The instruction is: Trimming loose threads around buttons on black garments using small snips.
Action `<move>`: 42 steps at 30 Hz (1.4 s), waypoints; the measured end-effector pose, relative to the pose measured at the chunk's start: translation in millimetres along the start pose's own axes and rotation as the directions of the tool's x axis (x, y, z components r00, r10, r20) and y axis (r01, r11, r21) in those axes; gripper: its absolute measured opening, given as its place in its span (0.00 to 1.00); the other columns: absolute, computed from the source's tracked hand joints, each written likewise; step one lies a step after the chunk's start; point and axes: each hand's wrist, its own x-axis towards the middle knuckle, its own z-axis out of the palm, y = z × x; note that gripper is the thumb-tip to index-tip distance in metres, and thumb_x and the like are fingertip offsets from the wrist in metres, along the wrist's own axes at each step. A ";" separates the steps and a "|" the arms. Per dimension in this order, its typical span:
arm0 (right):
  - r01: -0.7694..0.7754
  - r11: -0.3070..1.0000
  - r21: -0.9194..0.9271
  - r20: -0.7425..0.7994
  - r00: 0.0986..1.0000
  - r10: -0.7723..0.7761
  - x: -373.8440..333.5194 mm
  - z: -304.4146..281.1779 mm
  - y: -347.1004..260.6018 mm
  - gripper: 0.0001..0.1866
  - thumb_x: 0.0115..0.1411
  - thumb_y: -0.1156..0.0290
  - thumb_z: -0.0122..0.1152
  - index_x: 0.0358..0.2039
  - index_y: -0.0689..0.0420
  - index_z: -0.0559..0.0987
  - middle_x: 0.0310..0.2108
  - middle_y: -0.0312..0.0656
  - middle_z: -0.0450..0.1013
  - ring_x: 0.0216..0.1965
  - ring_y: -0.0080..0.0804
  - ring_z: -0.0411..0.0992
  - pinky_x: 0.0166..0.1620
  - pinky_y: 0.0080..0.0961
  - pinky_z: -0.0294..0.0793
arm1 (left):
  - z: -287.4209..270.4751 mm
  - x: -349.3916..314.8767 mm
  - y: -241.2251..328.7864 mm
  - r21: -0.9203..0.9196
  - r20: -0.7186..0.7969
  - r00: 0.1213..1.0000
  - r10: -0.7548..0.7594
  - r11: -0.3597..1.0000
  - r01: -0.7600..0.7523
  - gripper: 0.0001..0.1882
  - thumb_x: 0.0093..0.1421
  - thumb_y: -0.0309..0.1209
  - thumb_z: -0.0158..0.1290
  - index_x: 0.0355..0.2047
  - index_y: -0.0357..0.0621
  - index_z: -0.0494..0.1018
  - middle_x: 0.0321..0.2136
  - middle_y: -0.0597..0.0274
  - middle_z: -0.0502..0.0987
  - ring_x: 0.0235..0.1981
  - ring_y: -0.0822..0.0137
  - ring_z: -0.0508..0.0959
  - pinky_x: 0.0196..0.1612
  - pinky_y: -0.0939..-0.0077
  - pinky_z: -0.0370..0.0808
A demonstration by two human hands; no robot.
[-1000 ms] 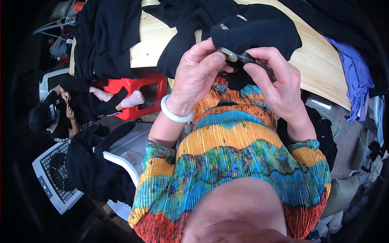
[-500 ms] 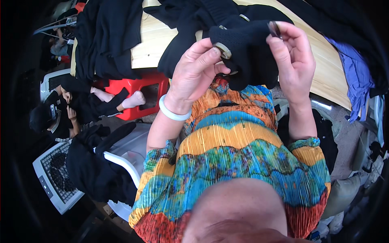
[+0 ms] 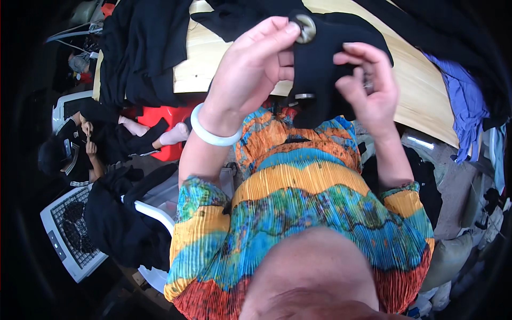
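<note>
A black knitted garment (image 3: 330,64) hangs in front of me, over the table's near edge. My left hand (image 3: 250,69), with a white bangle on its wrist, pinches a large brownish-grey button (image 3: 305,29) at the garment's edge. Lower on the same edge sits a second button (image 3: 305,96), seen almost side-on. Over the right part of the garment is my right hand (image 3: 376,88), its fingers curled and smeared by motion. A small greyish thing (image 3: 367,82) shows inside its curl, too blurred to name.
Dark garments (image 3: 141,48) are heaped on the light wooden table (image 3: 205,53). A purple cloth (image 3: 464,106) drapes off its right end. At left a person (image 3: 66,144) sits with hands together, near a red stool (image 3: 170,114) and a grey fan-like appliance (image 3: 74,234).
My left hand has moved up and forward with the garment's edge, turning the button's face into view. My right hand has dropped lower, its thumb and forefinger now apart.
</note>
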 end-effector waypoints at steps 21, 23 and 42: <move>-0.138 0.983 0.118 -0.026 0.989 0.142 53.9 -17.2 -33.1 0.11 0.52 0.73 0.57 0.36 0.64 0.73 0.25 0.31 0.70 0.26 0.12 0.66 0.30 0.07 0.64 | 12.5 8.1 -18.2 -0.148 -0.089 0.993 0.082 0.984 -0.094 0.15 0.61 0.36 0.41 0.41 0.38 0.67 0.37 0.60 0.72 0.38 0.71 0.72 0.43 0.74 0.69; -0.145 0.976 0.163 -0.028 0.988 0.152 52.4 -14.0 -28.8 0.11 0.52 0.74 0.56 0.36 0.65 0.73 0.26 0.32 0.70 0.28 0.13 0.66 0.34 0.09 0.66 | 12.2 5.5 -20.3 -0.137 -0.101 0.990 0.099 0.984 -0.112 0.14 0.60 0.34 0.43 0.41 0.38 0.67 0.37 0.61 0.72 0.38 0.71 0.72 0.43 0.74 0.69; 0.181 0.822 -0.540 0.045 0.981 -0.187 8.8 2.2 -16.4 0.13 0.47 0.72 0.61 0.33 0.62 0.72 0.26 0.41 0.69 0.24 0.27 0.71 0.25 0.18 0.71 | 12.1 3.6 -37.4 -0.014 -0.391 0.907 0.158 0.984 -0.177 0.04 0.56 0.29 0.49 0.26 0.44 0.69 0.26 0.70 0.72 0.27 0.82 0.69 0.31 0.88 0.66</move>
